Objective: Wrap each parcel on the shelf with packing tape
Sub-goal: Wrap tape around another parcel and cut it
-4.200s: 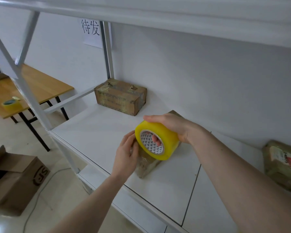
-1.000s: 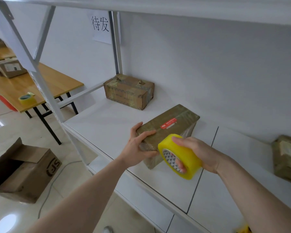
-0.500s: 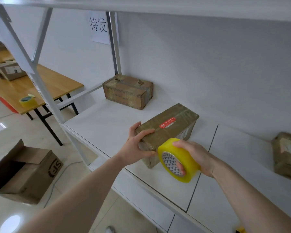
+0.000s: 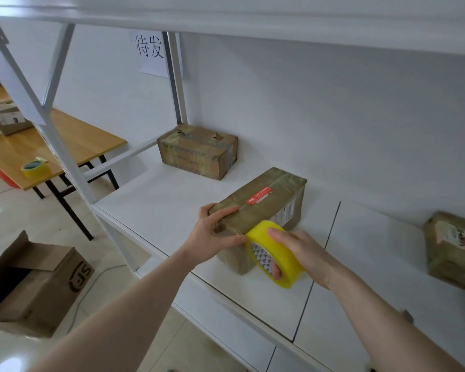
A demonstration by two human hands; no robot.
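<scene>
1. Left hand grips the near left end of the middle parcel: thumb on the top face, fingers curled round the near end face. Left grip: holding the parcel.
2. Right hand holds the yellow tape roll: fingers pass through the core, thumb over the outer rim. Right grip: holding the roll.
3. Tape roll stands on edge, pressed against the parcel's near right corner, touching it; core opening faces the camera. Whether a strip is stuck to the parcel cannot be told.
4. Middle parcel lies on the white shelf, near its front edge, long axis running diagonally toward the back wall. Brown cardboard under glossy tape, red label on top, white label on the right side face.
5. Second parcel sits at the back left corner of the shelf, beside the upright post, well apart from the middle one. Taped, with torn flaps on top.
6. Third parcel at the right frame edge on the same shelf, partly cut off, white-and-red label on top.
7. Paper sign with two printed characters on the wall behind the post.
8. Left of the shelf: wooden desk carrying a smaller yellow tape roll near its front edge and a box with label further back.
9. Open cardboard box on the floor, lower left, printed logo on its side.
</scene>
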